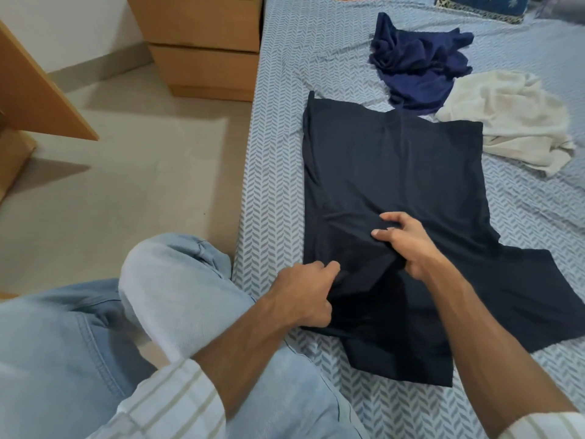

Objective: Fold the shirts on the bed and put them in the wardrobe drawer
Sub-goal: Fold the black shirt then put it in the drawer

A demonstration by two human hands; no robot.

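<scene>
Three shirts lie on the bed (278, 172). Nearest the person, a dark shirt (392, 172) is spread flat, its long axis running away from them toward the far end. Both hands work its near part. The left hand (304, 293) pinches a fold at the shirt's left edge, fingers curled. The right hand (408, 242) pinches a raised ridge of cloth nearer the middle, thumb and fingertips together. A sleeve trails right. Beyond, a crumpled blue shirt (418, 64) and a white shirt (506, 118) wait, unfolded. Wooden drawers (202, 49) stand beside the bed, left.
</scene>
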